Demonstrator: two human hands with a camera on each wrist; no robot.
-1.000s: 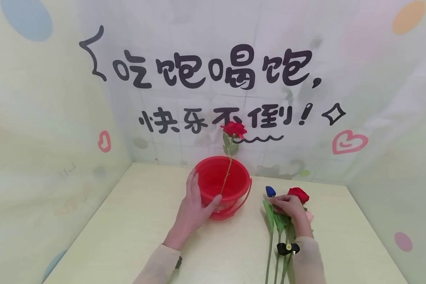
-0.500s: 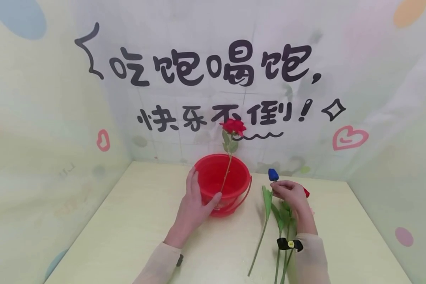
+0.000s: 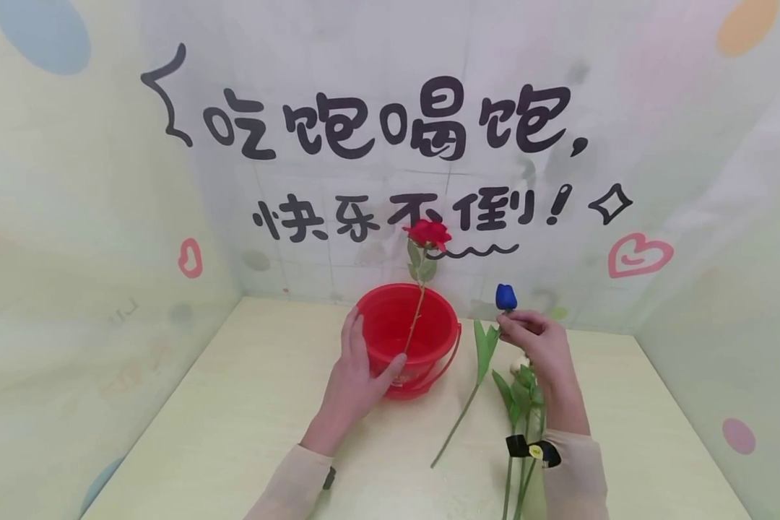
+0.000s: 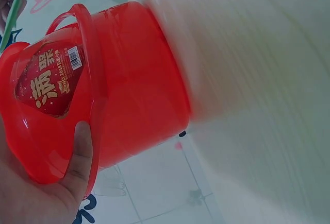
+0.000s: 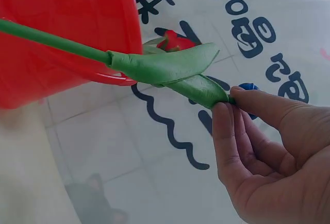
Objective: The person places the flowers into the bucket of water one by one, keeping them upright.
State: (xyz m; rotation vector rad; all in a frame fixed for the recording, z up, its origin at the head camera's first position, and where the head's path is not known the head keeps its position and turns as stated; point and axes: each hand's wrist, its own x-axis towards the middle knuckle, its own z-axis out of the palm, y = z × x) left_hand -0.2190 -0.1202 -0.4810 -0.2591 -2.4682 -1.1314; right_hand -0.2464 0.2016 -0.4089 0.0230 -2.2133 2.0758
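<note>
A red bucket (image 3: 372,350) stands on the table, and my left hand (image 3: 354,386) holds it by its near left side. In the left wrist view the thumb (image 4: 80,154) lies against the bucket wall beside the handle (image 4: 94,80). A red rose (image 3: 429,235) leans inside the bucket, its bloom above the rim. To the right, my right hand (image 3: 542,350) pinches a blue artificial tulip (image 3: 505,297) by the stem just under its bloom. The tulip's green leaves (image 5: 165,67) and stem hang down to the left, apart from the bucket in the head view.
More artificial flowers with green leaves (image 3: 523,397) lie under my right forearm, one with a pale bloom (image 3: 520,363); the forearm hides part of them. A printed curtain (image 3: 390,87) with black lettering closes off the back behind the table (image 3: 234,404).
My right hand has lifted the blue tulip up off the other flowers, its stem swinging leftward. My left hand and the bucket have stayed in place.
</note>
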